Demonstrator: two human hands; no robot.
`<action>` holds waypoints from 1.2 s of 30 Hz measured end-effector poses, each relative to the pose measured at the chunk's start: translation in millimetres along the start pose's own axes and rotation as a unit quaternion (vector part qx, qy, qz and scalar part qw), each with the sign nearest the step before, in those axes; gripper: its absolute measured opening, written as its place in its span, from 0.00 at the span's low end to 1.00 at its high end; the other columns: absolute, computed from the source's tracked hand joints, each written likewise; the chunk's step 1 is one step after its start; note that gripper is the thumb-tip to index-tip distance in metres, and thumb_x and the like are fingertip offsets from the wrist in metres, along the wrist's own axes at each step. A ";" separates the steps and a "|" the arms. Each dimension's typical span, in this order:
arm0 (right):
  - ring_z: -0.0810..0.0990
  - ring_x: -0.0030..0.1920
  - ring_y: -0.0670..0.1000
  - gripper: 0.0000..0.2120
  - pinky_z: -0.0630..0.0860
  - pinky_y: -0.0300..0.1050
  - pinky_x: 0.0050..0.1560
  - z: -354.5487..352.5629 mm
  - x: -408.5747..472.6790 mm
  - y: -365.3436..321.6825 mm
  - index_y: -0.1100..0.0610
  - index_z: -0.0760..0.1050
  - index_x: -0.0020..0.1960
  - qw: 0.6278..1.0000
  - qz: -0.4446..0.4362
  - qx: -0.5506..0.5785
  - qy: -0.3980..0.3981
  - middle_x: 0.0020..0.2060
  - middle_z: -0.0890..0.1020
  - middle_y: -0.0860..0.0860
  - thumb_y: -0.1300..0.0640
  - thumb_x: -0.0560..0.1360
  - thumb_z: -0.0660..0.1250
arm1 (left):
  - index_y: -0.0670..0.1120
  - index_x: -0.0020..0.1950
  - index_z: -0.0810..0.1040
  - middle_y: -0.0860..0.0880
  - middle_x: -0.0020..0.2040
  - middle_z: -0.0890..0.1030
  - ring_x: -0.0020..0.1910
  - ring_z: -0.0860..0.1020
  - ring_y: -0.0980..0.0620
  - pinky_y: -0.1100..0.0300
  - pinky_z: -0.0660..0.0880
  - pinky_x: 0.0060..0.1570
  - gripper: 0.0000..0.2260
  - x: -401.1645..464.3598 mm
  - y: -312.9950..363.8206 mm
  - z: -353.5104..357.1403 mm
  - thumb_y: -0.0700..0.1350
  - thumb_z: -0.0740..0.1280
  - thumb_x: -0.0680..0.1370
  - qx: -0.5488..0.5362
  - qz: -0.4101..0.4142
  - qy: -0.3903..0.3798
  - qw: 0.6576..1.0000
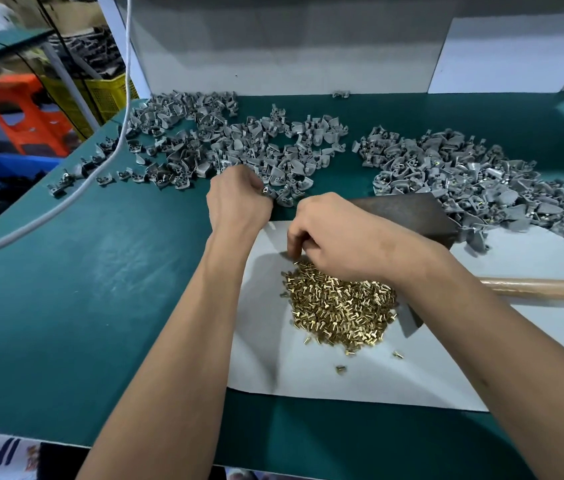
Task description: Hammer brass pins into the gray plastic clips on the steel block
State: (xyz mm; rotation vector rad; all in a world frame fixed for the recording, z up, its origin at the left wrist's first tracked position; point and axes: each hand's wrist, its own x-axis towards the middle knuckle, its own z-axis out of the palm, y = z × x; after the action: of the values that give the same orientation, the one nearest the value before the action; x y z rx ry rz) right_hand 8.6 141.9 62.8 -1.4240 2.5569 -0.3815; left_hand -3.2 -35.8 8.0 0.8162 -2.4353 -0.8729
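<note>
A heap of brass pins (339,306) lies on a white sheet (343,379) in front of me. My right hand (346,233) reaches down at the heap's far edge, fingers curled and pinching at the pins there. My left hand (235,199) is at the near edge of the left pile of gray plastic clips (232,147), its fingers curled around a clip. A dark steel block (408,213) sits just behind my right hand, partly hidden by it. The wooden hammer handle (543,289) lies to the right; its head is hidden behind my right forearm.
A second pile of gray clips (474,181) spreads at the right. A gray cable (76,188) crosses the green table's (83,289) left side. White panels stand at the back. An orange stool (21,112) and a yellow crate (100,95) are off to the left.
</note>
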 end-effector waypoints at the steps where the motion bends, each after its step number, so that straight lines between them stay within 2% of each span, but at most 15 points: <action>1: 0.82 0.46 0.50 0.18 0.80 0.49 0.52 0.5 -1.5 1.5 0.50 0.87 0.50 1.000 0.001 0.005 0.007 0.44 0.80 0.46 0.66 0.76 0.62 | 0.49 0.49 0.84 0.50 0.47 0.85 0.50 0.82 0.46 0.58 0.75 0.46 0.11 -0.9 1.2 0.3 0.37 0.73 0.69 -0.012 0.011 0.015 1.000; 3: 0.81 0.46 0.48 0.17 0.80 0.48 0.52 0.8 -5.6 5.5 0.49 0.86 0.52 0.999 -0.005 0.015 0.038 0.45 0.79 0.45 0.66 0.77 0.62 | 0.48 0.49 0.84 0.52 0.45 0.84 0.49 0.82 0.48 0.58 0.78 0.48 0.12 -3.7 5.4 0.2 0.35 0.73 0.69 -0.048 0.034 0.041 0.997; 5: 0.80 0.46 0.45 0.16 0.79 0.45 0.52 -1.4 -11.6 11.5 0.48 0.84 0.52 0.996 -0.015 0.029 0.086 0.46 0.78 0.44 0.66 0.77 0.64 | 0.48 0.48 0.83 0.55 0.42 0.82 0.43 0.82 0.52 0.61 0.79 0.44 0.11 -7.2 11.2 0.4 0.36 0.74 0.69 -0.094 0.058 0.050 0.993; 8: 0.79 0.47 0.42 0.14 0.77 0.38 0.52 -9.7 -25.6 27.7 0.49 0.84 0.50 0.984 -0.014 0.060 0.168 0.46 0.80 0.44 0.67 0.75 0.68 | 0.48 0.47 0.83 0.54 0.39 0.82 0.38 0.80 0.56 0.65 0.78 0.40 0.09 -12.2 20.6 5.0 0.39 0.78 0.70 -0.143 0.074 0.032 0.986; 12: 0.80 0.48 0.39 0.13 0.77 0.36 0.54 -17.6 -54.1 60.8 0.50 0.84 0.50 0.955 0.032 0.066 0.287 0.45 0.83 0.43 0.67 0.73 0.71 | 0.50 0.42 0.83 0.58 0.35 0.82 0.30 0.78 0.65 0.72 0.73 0.34 0.07 -22.4 29.5 16.1 0.41 0.79 0.71 -0.204 0.079 -0.012 0.976; 14: 0.81 0.46 0.40 0.13 0.79 0.36 0.52 -17.4 -66.0 77.4 0.52 0.85 0.50 0.937 0.062 0.089 0.332 0.45 0.83 0.44 0.68 0.73 0.72 | 0.51 0.40 0.84 0.57 0.35 0.83 0.32 0.79 0.64 0.71 0.74 0.36 0.07 -27.0 33.2 20.6 0.41 0.79 0.72 -0.221 0.091 -0.029 0.971; 17: 0.83 0.44 0.44 0.13 0.80 0.38 0.50 -13.8 -74.2 97.1 0.52 0.85 0.51 0.910 0.105 0.121 0.381 0.45 0.85 0.46 0.68 0.74 0.70 | 0.49 0.43 0.86 0.54 0.42 0.86 0.41 0.84 0.55 0.62 0.81 0.47 0.05 -35.9 41.4 29.1 0.40 0.78 0.73 -0.254 0.123 -0.056 0.958; 19: 0.84 0.45 0.45 0.14 0.81 0.41 0.52 -9.1 -73.9 104.6 0.51 0.84 0.52 0.891 0.134 0.140 0.412 0.47 0.85 0.46 0.68 0.76 0.70 | 0.49 0.44 0.86 0.52 0.46 0.87 0.46 0.85 0.52 0.58 0.82 0.53 0.06 -42.8 45.7 32.9 0.39 0.77 0.74 -0.281 0.143 -0.078 0.946; 24: 0.82 0.45 0.42 0.14 0.81 0.45 0.54 1.9 -73.9 113.8 0.49 0.83 0.51 0.848 0.222 0.145 0.460 0.45 0.84 0.45 0.68 0.77 0.67 | 0.47 0.47 0.86 0.51 0.48 0.87 0.50 0.85 0.52 0.50 0.81 0.59 0.05 -50.1 47.9 37.6 0.39 0.77 0.75 -0.307 0.160 -0.111 0.932; 26: 0.83 0.45 0.46 0.14 0.82 0.51 0.54 3.4 -73.9 117.6 0.50 0.82 0.50 0.833 0.258 0.161 0.462 0.44 0.84 0.46 0.68 0.77 0.66 | 0.47 0.47 0.86 0.50 0.48 0.87 0.50 0.85 0.51 0.50 0.81 0.60 0.05 -49.9 47.2 37.0 0.38 0.77 0.75 -0.318 0.149 -0.116 0.929; 29: 0.85 0.45 0.52 0.14 0.82 0.54 0.55 4.8 -73.2 117.4 0.51 0.82 0.50 0.833 0.271 0.170 0.452 0.42 0.84 0.48 0.69 0.77 0.65 | 0.48 0.46 0.86 0.49 0.48 0.87 0.50 0.85 0.50 0.50 0.81 0.60 0.06 -49.8 47.2 36.4 0.37 0.76 0.75 -0.322 0.141 -0.118 0.929; 36: 0.84 0.43 0.53 0.13 0.83 0.55 0.51 2.0 -77.1 119.5 0.51 0.81 0.48 0.819 0.292 0.174 0.462 0.40 0.83 0.49 0.68 0.76 0.66 | 0.45 0.48 0.86 0.50 0.47 0.87 0.46 0.85 0.54 0.56 0.82 0.55 0.04 -50.3 47.2 37.6 0.38 0.77 0.74 -0.319 0.132 -0.127 0.930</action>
State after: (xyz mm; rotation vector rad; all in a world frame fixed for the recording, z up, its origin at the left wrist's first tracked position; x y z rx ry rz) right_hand -46.8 267.8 26.5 -0.2364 3.1399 -1.6260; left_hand -5.2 42.6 3.7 0.1375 -2.1580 -1.6058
